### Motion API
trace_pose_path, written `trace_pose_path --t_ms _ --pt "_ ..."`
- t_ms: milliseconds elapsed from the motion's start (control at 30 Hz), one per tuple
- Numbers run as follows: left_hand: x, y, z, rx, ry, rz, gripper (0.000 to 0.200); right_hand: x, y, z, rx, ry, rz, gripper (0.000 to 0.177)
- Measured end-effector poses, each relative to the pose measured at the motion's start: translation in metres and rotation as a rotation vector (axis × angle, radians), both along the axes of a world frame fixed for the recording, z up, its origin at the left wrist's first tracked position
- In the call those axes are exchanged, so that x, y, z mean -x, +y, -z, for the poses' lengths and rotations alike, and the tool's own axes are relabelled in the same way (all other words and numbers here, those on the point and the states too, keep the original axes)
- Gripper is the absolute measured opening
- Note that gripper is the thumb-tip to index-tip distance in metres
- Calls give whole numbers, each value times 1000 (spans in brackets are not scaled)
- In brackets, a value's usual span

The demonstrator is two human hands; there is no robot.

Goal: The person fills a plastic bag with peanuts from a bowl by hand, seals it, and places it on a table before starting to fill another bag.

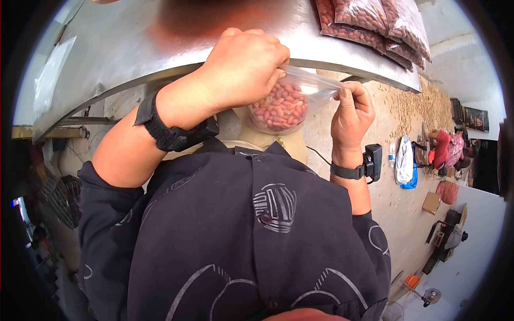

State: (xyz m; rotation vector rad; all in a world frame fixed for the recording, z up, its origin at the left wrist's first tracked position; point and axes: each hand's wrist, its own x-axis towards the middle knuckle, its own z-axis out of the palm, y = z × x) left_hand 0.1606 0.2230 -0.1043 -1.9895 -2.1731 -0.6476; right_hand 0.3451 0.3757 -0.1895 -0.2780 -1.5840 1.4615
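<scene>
A clear plastic bag [279,108], partly filled with red-skinned peanuts, hangs in front of my body just off the edge of the metal table [120,59]. On the left side of its mouth, my left hand [243,65] is closed with the fingers curled over the plastic. My right hand [352,113] pinches the opposite top corner between thumb and fingers. Between the two hands the upper edge is stretched nearly straight. The peanuts have settled at the bottom. Part of the bag's left side is hidden behind my left hand.
Several filled peanut bags [369,24] are stacked on the table's right end. A dark and reddish blurred shape [214,21] is at the top. Many small tan pieces [423,109] lie scattered on the floor at right, near bags, clothes and a cardboard box [431,203].
</scene>
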Motion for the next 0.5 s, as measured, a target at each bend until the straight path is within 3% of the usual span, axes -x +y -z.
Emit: trace_pose_path --t_ms 500 --pt "30 -41 5 18 -131 -69 13 -1 0 2 -8 4 -1 8"
